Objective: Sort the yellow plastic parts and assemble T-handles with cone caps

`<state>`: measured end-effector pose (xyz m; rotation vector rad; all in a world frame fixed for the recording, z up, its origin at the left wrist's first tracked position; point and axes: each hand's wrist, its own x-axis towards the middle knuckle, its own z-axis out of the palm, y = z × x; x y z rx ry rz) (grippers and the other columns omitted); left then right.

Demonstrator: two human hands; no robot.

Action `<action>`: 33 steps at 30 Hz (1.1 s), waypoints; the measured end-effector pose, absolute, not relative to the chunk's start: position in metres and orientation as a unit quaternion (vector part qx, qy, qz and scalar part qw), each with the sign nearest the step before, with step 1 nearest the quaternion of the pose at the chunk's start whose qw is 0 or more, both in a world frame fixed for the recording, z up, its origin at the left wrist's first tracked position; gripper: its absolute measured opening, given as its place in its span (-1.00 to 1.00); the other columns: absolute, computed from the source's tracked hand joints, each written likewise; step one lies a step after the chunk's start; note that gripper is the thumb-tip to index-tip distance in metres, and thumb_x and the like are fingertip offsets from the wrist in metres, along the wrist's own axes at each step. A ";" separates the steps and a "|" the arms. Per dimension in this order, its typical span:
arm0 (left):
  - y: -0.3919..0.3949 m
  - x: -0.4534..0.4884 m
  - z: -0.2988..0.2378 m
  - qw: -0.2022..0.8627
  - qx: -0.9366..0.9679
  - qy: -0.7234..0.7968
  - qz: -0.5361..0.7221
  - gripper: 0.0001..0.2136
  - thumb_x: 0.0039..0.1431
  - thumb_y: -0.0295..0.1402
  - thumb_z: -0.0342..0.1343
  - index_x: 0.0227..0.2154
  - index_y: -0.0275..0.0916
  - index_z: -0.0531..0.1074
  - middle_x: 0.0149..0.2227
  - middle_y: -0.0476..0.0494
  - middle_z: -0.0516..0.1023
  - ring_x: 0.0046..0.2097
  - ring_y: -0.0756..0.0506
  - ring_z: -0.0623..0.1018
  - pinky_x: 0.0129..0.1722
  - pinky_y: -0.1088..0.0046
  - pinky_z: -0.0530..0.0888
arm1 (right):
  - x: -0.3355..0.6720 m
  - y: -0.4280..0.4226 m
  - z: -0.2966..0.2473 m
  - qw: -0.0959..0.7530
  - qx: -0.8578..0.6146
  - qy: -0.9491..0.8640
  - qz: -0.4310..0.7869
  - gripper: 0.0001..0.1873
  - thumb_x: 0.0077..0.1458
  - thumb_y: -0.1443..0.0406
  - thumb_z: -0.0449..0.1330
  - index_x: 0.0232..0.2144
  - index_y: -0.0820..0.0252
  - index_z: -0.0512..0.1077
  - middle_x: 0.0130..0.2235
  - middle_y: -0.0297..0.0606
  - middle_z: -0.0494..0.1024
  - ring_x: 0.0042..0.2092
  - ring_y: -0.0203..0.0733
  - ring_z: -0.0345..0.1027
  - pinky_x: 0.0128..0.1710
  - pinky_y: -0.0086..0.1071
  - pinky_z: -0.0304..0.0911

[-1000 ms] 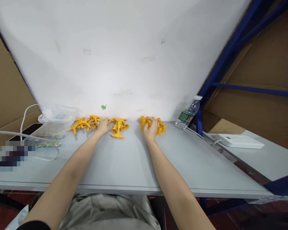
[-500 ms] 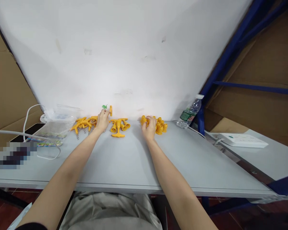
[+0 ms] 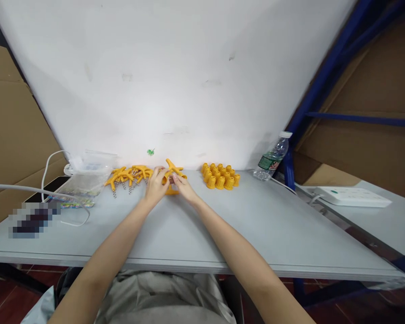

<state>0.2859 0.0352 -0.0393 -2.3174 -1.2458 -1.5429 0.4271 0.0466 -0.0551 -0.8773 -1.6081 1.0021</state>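
Observation:
My left hand (image 3: 156,184) and my right hand (image 3: 183,185) meet near the far middle of the grey table (image 3: 195,234). Between them they hold yellow plastic pieces: my left fingers pinch a yellow T-handle corkscrew (image 3: 173,169), and my right fingers close on a small yellow cap (image 3: 172,180) against it. To the left lies a pile of yellow corkscrews (image 3: 128,175) with bare metal spirals. A cluster of several upright yellow caps (image 3: 221,176) stands to the right by the wall.
A clear plastic bag and box (image 3: 87,173) with white cables sit at the far left. A plastic water bottle (image 3: 273,156) leans by a blue rack post at the right. A white power strip (image 3: 353,196) lies on the neighbouring surface. White wall directly behind.
My left hand lifted a corkscrew from the pile and brought it toward the middle. My right hand left the cluster of caps with one cap and moved left to meet it.

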 end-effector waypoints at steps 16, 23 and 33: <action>0.016 0.284 -0.040 -0.024 -0.860 -0.398 -0.318 -0.49 0.34 -0.33 -0.29 0.33 -0.30 0.03 0.35 -0.35 0.12 0.34 -0.18 0.19 0.14 0.17 0.29 | 0.428 0.037 -0.045 0.530 -0.345 -0.506 0.586 -0.67 -0.02 0.02 0.27 -0.27 0.09 0.46 -0.31 -0.37 0.51 -0.29 -0.29 0.40 -0.26 -0.40 0.34; 0.018 0.276 -0.038 0.053 -0.834 -0.440 -0.327 -0.55 0.33 -0.20 -0.17 0.20 -0.18 0.30 0.32 -0.27 0.20 0.21 -0.24 0.32 0.15 0.12 0.24 | 0.437 0.039 -0.039 0.535 -0.384 -0.571 0.490 -0.64 -0.11 0.10 0.30 -0.24 0.14 0.51 -0.25 -0.27 0.57 -0.24 -0.20 0.42 -0.21 -0.30 0.35; 0.038 0.257 -0.049 0.080 -0.773 -0.529 -0.340 -0.61 0.26 -0.45 -0.09 0.11 -0.14 0.39 0.09 -0.27 0.47 0.08 -0.19 0.47 0.12 0.16 0.30 | 0.435 0.038 -0.042 0.479 -0.395 -0.703 0.348 -0.65 -0.07 0.12 0.27 -0.24 0.16 0.55 -0.22 -0.22 0.60 -0.15 -0.11 0.43 -0.03 -0.18 0.29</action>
